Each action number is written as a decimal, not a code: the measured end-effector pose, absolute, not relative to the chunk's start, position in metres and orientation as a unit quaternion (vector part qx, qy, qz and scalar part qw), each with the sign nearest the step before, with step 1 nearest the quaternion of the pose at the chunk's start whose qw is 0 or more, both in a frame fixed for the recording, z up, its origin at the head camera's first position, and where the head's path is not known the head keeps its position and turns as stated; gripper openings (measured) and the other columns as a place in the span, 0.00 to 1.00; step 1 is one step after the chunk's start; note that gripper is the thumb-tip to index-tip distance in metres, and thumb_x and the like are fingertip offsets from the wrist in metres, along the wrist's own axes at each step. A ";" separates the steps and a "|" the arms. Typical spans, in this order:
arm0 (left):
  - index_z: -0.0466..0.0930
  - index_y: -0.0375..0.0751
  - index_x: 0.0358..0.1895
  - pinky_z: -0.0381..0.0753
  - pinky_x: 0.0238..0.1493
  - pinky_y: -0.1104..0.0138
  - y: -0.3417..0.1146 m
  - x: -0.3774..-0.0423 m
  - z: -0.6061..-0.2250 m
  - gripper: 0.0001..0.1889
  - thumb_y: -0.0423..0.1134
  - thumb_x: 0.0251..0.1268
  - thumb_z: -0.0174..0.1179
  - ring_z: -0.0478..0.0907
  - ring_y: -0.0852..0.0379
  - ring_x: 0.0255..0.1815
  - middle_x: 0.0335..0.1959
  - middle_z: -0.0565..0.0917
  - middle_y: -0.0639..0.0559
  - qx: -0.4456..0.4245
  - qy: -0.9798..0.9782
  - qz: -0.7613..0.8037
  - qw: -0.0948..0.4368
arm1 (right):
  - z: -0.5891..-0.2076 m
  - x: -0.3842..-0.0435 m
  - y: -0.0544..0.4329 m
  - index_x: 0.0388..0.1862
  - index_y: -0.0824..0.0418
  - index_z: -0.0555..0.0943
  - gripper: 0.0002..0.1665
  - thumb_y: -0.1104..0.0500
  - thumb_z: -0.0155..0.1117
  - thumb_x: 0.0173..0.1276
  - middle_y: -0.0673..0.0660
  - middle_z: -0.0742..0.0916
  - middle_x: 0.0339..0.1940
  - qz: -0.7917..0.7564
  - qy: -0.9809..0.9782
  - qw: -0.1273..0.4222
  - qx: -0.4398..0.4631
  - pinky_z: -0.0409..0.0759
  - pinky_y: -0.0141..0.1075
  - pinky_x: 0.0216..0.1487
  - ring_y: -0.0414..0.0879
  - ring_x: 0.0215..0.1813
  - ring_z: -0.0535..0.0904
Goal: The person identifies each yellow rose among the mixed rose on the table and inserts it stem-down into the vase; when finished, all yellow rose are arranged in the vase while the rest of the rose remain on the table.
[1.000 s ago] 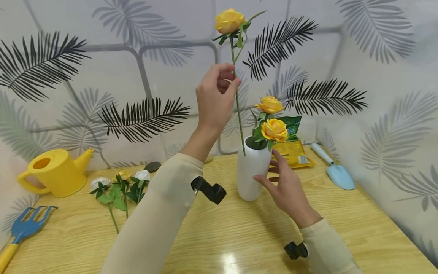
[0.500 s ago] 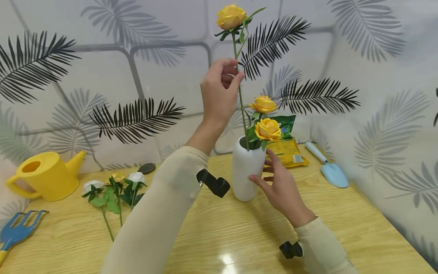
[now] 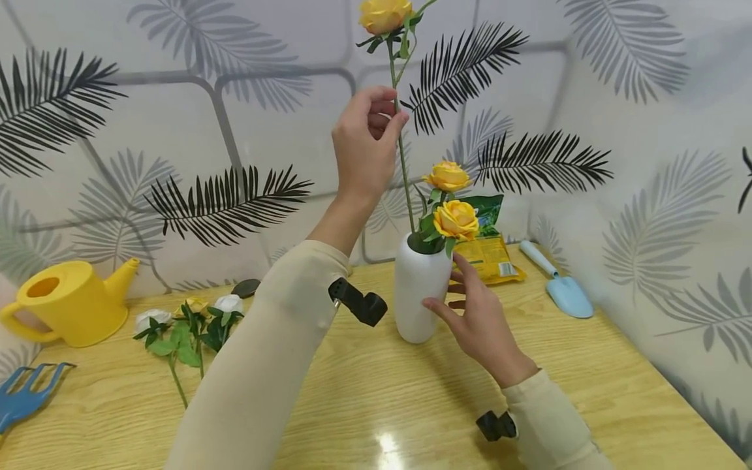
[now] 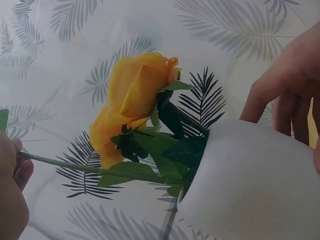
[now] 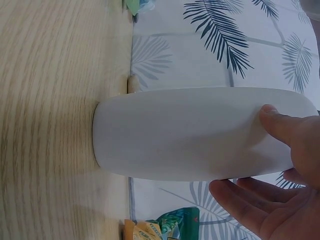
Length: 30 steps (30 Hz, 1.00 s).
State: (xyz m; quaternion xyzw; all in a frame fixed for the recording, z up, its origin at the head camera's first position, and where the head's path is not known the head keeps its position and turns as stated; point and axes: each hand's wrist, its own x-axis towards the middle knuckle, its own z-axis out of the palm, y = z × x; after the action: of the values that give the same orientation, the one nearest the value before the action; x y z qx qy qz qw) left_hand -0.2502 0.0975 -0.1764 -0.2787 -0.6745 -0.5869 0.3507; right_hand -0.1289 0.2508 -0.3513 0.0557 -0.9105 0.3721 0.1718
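Between thumb and fingers my left hand (image 3: 365, 147) pinches the long green stem of a yellow rose (image 3: 385, 15), held upright above the white vase (image 3: 422, 297). The stem's lower end passes into the vase mouth, where its tip is hidden. Two more yellow roses (image 3: 455, 220) stand in the vase and lean right, their leaves at the rim. Low on the right, my right hand (image 3: 483, 326) steadies the vase; in the right wrist view its thumb (image 5: 280, 124) lies on the wall and its fingers (image 5: 240, 202) curve along the other side.
White and yellow roses (image 3: 188, 333) lie on the table (image 3: 352, 405) at left, near a yellow watering can (image 3: 76, 303) and a blue hand fork (image 3: 29, 398). Behind the vase is a yellow-green packet (image 3: 490, 258). A light blue trowel (image 3: 568, 297) lies at right.
My left hand has brought the rose's stem from in front of the vase's rim into its mouth. The right hand stays on the vase. The head view has shifted slightly.
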 end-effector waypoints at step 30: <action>0.78 0.31 0.55 0.86 0.39 0.62 0.093 -0.231 -0.257 0.17 0.28 0.65 0.66 0.84 0.47 0.33 0.36 0.84 0.38 -0.345 -0.728 -0.533 0.259 | -0.350 -0.130 0.250 0.80 0.65 0.53 0.51 0.53 0.70 0.67 0.71 0.79 0.64 0.361 -0.914 0.173 0.058 0.86 0.51 0.51 0.63 0.57 0.84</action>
State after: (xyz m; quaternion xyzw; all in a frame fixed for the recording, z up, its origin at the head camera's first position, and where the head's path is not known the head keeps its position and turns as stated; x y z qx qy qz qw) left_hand -0.2311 0.0929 -0.2568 -0.3453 -0.7278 -0.5330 0.2589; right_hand -0.1298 0.2502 -0.3498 0.0585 -0.9144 0.3614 0.1729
